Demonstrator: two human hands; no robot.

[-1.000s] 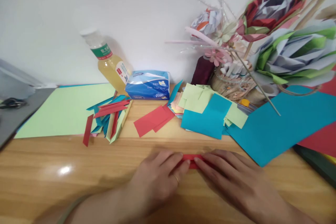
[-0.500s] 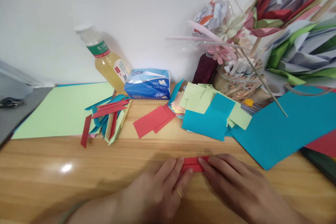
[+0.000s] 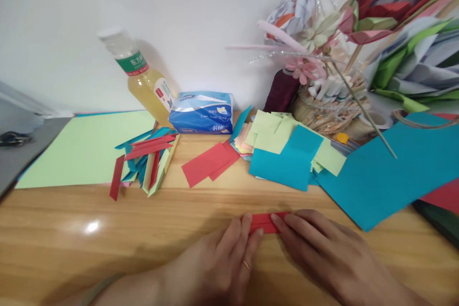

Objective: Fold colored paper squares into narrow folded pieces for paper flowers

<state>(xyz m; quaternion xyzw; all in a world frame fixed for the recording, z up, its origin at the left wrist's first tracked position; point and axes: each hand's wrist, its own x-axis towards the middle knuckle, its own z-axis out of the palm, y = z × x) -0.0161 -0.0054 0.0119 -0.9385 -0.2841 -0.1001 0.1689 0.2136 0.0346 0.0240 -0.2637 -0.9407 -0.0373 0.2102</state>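
A small red paper strip [image 3: 263, 223], folded lengthwise with a crease line along its middle, lies on the wooden table between my hands. My left hand [image 3: 224, 256], with a ring on one finger, pinches the strip's left end with its fingers closed. On the right end, my right hand [image 3: 321, 244] presses down with thumb and fingers together, hiding that end. Beyond the hands lie two flat red paper pieces [image 3: 202, 164], overlapping each other. To the left is a heap of folded paper strips [image 3: 148, 158] in red, blue and pale green.
Behind stand a bottle of yellow drink [image 3: 150, 91] and a blue tissue pack [image 3: 201, 114]. Pale green sheets [image 3: 86, 148] lie at left. At right are loose green and blue papers [image 3: 279, 169], a large blue sheet [image 3: 383, 177] and a basket [image 3: 319, 110] with paper flowers.
The gap along the strip's middle looks narrower. Both hands stay at its ends with hardly any movement, and the view has shifted slightly.
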